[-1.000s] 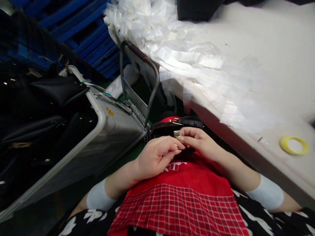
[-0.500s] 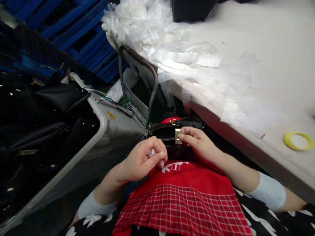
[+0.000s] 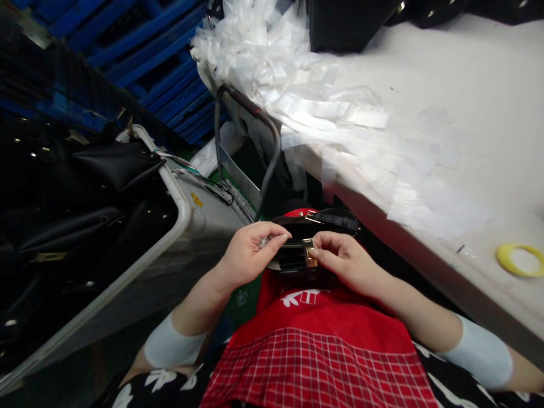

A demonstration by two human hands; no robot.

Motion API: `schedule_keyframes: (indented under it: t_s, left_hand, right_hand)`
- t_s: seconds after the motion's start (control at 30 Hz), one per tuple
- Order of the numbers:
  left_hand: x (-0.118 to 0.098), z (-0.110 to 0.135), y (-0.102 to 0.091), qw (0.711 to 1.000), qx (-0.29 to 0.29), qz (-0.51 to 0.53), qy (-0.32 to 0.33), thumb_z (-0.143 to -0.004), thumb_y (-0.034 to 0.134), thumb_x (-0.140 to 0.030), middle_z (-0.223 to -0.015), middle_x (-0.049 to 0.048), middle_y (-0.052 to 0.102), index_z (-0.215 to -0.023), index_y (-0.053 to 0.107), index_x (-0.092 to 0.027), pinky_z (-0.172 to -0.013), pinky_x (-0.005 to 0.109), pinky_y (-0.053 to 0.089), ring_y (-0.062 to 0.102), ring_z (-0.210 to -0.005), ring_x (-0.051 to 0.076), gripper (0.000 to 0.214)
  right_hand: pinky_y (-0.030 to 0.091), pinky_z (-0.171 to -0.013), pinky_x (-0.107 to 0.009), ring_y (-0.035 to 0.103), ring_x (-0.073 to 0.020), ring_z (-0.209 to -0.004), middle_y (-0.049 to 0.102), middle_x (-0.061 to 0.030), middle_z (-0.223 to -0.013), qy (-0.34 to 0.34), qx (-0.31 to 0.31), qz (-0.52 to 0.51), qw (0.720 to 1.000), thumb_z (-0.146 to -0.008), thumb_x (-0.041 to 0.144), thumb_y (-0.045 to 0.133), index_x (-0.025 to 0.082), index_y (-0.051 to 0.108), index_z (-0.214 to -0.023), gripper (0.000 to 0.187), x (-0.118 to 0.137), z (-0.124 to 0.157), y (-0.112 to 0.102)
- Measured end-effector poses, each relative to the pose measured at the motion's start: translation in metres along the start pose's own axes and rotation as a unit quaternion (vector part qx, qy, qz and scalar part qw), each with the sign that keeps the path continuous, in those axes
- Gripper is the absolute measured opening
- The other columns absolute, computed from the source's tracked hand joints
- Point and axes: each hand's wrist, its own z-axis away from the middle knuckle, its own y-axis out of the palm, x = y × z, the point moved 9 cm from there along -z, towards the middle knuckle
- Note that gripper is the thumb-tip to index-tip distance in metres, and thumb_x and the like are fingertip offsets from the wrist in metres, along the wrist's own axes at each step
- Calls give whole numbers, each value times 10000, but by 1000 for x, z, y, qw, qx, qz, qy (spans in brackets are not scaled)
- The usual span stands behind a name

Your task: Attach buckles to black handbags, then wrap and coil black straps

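Note:
A black handbag (image 3: 293,231) with a gold buckle on its strap (image 3: 338,220) rests in front of my red apron, its top gaping. My right hand (image 3: 351,262) pinches the bag's gold clasp (image 3: 309,253) between thumb and fingers. On the other side of the bag's mouth, my left hand (image 3: 250,255) is closed, thumb tip against fingertips. A small crumpled bit of clear plastic (image 3: 264,242) shows inside its curled fingers. Whether the left fingertips also pinch something finer cannot be made out.
To the left stands a grey bin (image 3: 182,212) full of black bags (image 3: 114,167). A trolley handle (image 3: 272,136) rises ahead, beside blue pallets (image 3: 170,85). The white table (image 3: 480,107) on the right carries heaped plastic film strips (image 3: 272,62) and a yellow tape roll (image 3: 521,259).
My left hand has risen from over the apron to the bag's mouth. The right hand keeps the clasp, which now faces me more fully. The whole view has shifted slightly.

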Motion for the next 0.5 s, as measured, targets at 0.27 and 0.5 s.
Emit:
schedule_keyframes:
  t_s: [0.27,0.5]
  left_hand:
    - [-33,-5,17,978,97,-87,164,-915,582,-183,-807,39,663,-1052,694,-143,-680,231,474,605,-742,127,182]
    - [-45,-2,20,951,111,-204,206,-956,484,-170,-849,48,657,-973,672,-154,-699,255,488,611,-770,144,190]
  right_hand:
    - [396,-608,-255,474,-131,-639,542,0,-665,-27,6,63,998,-844,372,560,176,543,-698,245,5,3,3]
    - [393,-599,-251,477,-129,-629,553,1,-664,-13,25,55,998,-838,373,577,178,541,-694,245,1,1,6]
